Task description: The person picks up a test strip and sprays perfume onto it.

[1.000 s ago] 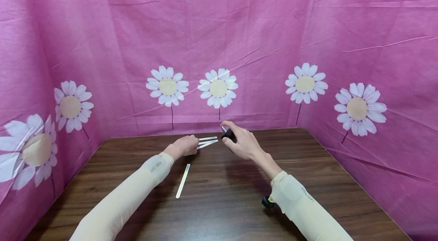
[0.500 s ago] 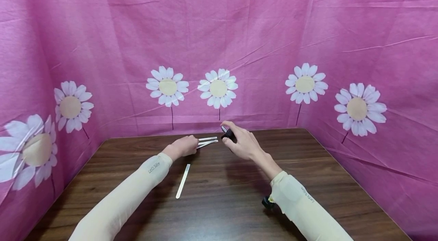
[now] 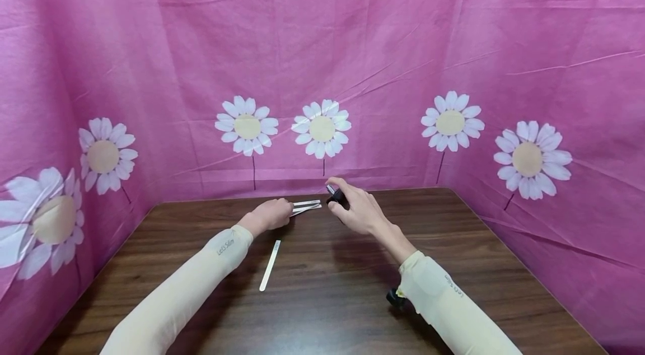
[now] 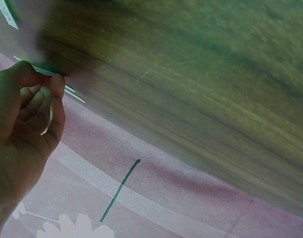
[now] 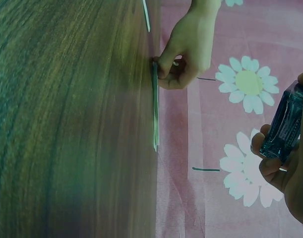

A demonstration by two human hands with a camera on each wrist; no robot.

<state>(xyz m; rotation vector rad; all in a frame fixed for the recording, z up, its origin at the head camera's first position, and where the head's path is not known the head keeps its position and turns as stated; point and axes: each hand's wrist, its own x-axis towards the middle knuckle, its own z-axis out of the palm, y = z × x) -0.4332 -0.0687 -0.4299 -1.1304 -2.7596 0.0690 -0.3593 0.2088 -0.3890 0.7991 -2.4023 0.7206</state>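
At the far side of the table, my left hand (image 3: 269, 215) pinches the ends of slim white paper strips (image 3: 306, 203), which point right. In the left wrist view, thumb and forefinger meet on the strips (image 4: 74, 93). My right hand (image 3: 355, 209) grips a small dark perfume spray bottle (image 3: 337, 197) with a silvery top, just right of the strips' tips. The forefinger reaches over that top. The right wrist view shows the dark glassy bottle body (image 5: 284, 124) between curled fingers. How many strips the left hand holds is hard to tell.
Another white strip (image 3: 270, 266) lies on the brown wooden table (image 3: 322, 310), nearer than the left hand. A small black object (image 3: 395, 298), perhaps a cap, sits beside the right forearm, partly hidden by the sleeve. A pink flowered cloth (image 3: 373, 64) hangs around the table.
Both hands stay nearly in place, holding the same things. The far ends of the strips have shifted slightly in the left hand.
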